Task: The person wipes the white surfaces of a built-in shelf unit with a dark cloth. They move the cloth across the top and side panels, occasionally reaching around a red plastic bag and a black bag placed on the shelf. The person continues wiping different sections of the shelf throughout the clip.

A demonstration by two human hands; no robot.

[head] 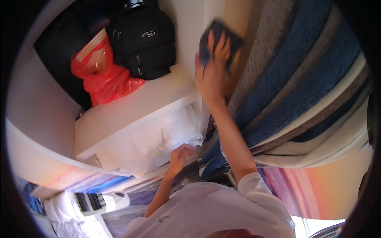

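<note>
My right hand [212,71] is raised and spread over a dark cloth [221,38], which lies flat against the side panel [214,12] of a white cabinet. The hand is slightly blurred. Lower down, my left hand [182,154] hangs with its fingers partly curled, close to a white plastic-wrapped bundle [148,136] under the shelf. Blur hides whether it holds anything. On the shelf board [140,104] are a black backpack [146,38] and a red plastic bag [107,77] with something pale inside.
A striped blue, brown and cream curtain [285,89] hangs close to my right arm. Behind me at the lower left are a white bundle [67,214] and a white object with dark slots [92,203]. A multicoloured patterned wall [300,190] shows at the lower right.
</note>
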